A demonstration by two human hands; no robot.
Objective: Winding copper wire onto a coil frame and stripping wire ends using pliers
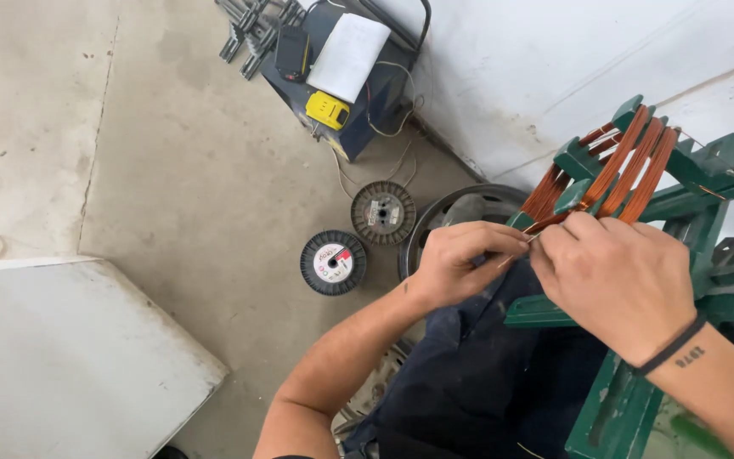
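Note:
Copper wire (630, 166) is wound in several bands over a green winding frame (707, 166) at the right. My left hand (460, 259) pinches a thin copper wire end (530, 229) at the frame's lower left corner. My right hand (618, 276) meets it there, fingertips closed on the same wire beside the bands. A black band circles my right wrist. My dark trousers (477, 374) lie below the hands.
Two black wire spools (333, 262) (382, 212) lie on the concrete floor, next to a round metal ring (435, 217). A dark blue machine box (346, 76) with a yellow device and white paper stands at the back. A white board (61, 357) fills the lower left.

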